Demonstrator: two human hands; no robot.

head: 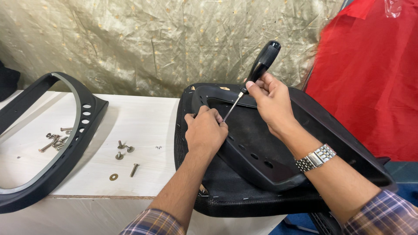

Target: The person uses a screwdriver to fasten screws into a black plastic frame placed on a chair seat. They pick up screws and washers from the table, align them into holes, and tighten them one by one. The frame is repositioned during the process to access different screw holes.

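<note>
Screwdriver [261,67] gripped by right hand [272,102], its tip steadied by clenched left hand [205,130] on black chair seat [261,156], loose bolts [124,150] scattered on table [143,126]

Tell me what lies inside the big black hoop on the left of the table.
Inside the black frame lies a small heap of bolts on the pale table. Whatever sits under the frame's own rim is covered.

Hands [237,115] — screwdriver [257,72] on chair seat [261,161]

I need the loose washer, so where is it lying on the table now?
In the head view, the brass washer lies on the white table, left of the left hand, beside a loose bolt.
</note>
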